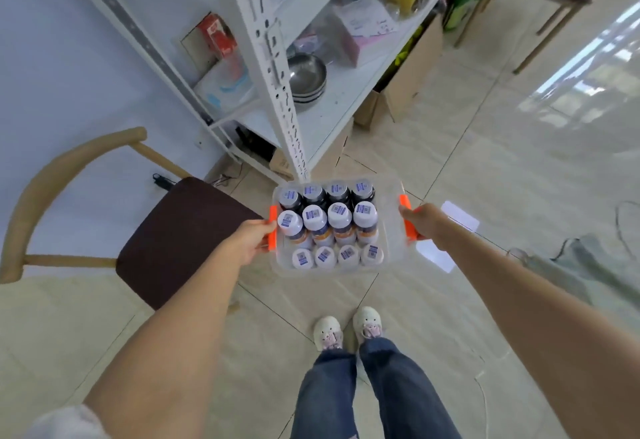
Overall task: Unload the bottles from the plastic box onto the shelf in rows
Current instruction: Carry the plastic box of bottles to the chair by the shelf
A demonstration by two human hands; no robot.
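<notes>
**Box carried level, both handles gripped**

I have the box (337, 227) off the floor, just before the shelf (332, 99) post, held flat so the twelve bottles (341, 219) stay upright in three rows. My left hand (251, 239) is closed round one orange handle (273, 227); my right hand (424, 222) is closed round the other. Both arms reach forward and down, nearly straight. No bottle is out yet.
</notes>
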